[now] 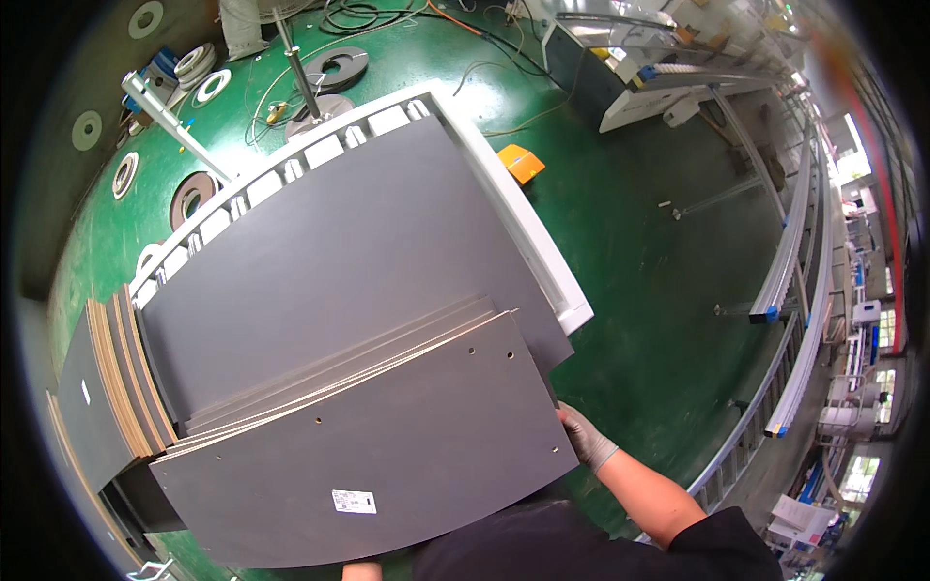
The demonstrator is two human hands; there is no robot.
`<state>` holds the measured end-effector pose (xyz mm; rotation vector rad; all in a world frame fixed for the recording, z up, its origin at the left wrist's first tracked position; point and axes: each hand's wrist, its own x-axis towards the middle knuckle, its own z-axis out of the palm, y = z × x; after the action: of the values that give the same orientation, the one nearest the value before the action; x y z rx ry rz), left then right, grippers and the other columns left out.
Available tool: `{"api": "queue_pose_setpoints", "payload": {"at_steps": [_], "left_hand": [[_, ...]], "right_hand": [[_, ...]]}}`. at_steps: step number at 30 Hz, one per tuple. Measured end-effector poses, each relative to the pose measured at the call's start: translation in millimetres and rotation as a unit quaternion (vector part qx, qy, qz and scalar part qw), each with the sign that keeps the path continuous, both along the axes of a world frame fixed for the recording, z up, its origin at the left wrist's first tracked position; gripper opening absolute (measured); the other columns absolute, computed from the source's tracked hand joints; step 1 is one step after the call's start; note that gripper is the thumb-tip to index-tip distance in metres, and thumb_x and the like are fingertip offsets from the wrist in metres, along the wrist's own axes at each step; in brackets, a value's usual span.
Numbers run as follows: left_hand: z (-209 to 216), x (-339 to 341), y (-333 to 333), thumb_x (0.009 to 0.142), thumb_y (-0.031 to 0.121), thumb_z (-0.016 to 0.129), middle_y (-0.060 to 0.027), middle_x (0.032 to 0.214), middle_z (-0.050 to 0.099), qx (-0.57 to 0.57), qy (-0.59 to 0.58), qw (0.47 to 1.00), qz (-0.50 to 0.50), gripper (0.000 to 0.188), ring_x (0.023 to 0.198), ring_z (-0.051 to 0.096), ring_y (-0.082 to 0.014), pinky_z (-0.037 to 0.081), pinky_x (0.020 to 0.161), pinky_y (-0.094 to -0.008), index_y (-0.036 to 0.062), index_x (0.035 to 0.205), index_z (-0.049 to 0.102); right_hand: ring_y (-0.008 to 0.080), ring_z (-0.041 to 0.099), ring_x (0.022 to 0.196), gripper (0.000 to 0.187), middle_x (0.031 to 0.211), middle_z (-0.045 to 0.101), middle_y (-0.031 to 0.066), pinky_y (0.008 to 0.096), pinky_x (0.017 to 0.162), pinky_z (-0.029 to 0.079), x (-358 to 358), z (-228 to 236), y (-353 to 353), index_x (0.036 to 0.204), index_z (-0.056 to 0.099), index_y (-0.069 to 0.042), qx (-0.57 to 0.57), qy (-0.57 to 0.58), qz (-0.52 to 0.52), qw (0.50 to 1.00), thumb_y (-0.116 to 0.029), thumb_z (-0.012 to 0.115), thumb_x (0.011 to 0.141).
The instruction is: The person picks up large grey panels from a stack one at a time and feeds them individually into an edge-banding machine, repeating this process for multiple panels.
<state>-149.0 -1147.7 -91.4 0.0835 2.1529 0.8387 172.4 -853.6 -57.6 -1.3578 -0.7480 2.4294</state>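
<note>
A dark grey board [387,436] with a white label and several drilled holes lies tilted toward me across the front of a stack. My right hand [583,438], in a light glove, grips its right edge, with part of the fingers hidden behind the board. Of my left arm only a short bit of skin [361,572] shows below the board's front edge; the hand itself is hidden by the board. Just behind it, several similar thin boards [339,373] with pale edges lie stacked on a large grey panel [329,242].
Under the large panel is a white roller frame [513,213]. More stacked boards [114,378] stand at the left. Edging rolls [194,198] lie on the green floor [649,271]. An orange object [521,164] sits beyond the frame, and metal conveyor rails [794,252] run along the right.
</note>
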Motion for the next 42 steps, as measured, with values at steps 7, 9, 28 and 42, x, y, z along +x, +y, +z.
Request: {"api": "queue_pose_setpoints", "payload": {"at_steps": [7, 9, 28, 42], "left_hand": [[10, 66, 96, 0.102, 0.041, 0.041, -0.0084, 0.143, 0.047, 0.01, 0.023, 0.999, -0.036, 0.049, 0.134, 0.043, -0.0259, 0.039, 0.109, -0.0462, 0.0117, 0.141, 0.047], [11, 86, 122, 0.102, 0.041, 0.041, -0.0084, 0.143, 0.048, 0.011, 0.038, 0.998, -0.043, 0.049, 0.133, 0.044, -0.0259, 0.039, 0.109, -0.0461, 0.0116, 0.14, 0.048], [28, 171, 287, 0.098, 0.042, 0.047, -0.0071, 0.12, 0.061, -0.48, 0.255, 0.839, -0.026, 0.042, 0.113, 0.057, -0.0257, 0.05, 0.087, -0.0433, 0.0118, 0.125, 0.06], [30, 118, 353, 0.095, 0.069, 0.036, -0.0089, 0.153, 0.036, 0.499, 0.016, 0.616, 0.61, 0.078, 0.143, 0.029, -0.0284, 0.019, 0.119, -0.0456, 0.0145, 0.151, 0.036]], "right_hand": [[0.0151, 0.06, 0.101, 0.055, 0.111, 0.063, 0.0049, 0.0316, 0.089, 0.051, 66, 8, 87, 0.127, 0.055, -0.003, -0.014, 0.01, -0.013, 1.0, -0.039, 0.068, 0.089], [0.0149, 0.06, 0.099, 0.053, 0.108, 0.064, 0.0047, 0.0314, 0.088, 0.051, 87, -5, 117, 0.126, 0.056, -0.003, 0.004, 0.031, 0.025, 0.999, -0.04, 0.067, 0.089], [0.0254, 0.055, 0.123, 0.041, 0.131, 0.06, 0.0087, 0.039, 0.107, 0.042, 167, -60, 305, 0.134, 0.056, -0.008, 0.426, -0.099, 0.386, 0.812, -0.023, 0.053, 0.096], [0.0324, 0.054, 0.124, 0.045, 0.129, 0.06, 0.0165, 0.0404, 0.104, 0.043, -26, -50, 461, 0.127, 0.059, 0.001, 0.474, 0.061, 0.342, 0.809, -0.02, 0.065, 0.088]]}}
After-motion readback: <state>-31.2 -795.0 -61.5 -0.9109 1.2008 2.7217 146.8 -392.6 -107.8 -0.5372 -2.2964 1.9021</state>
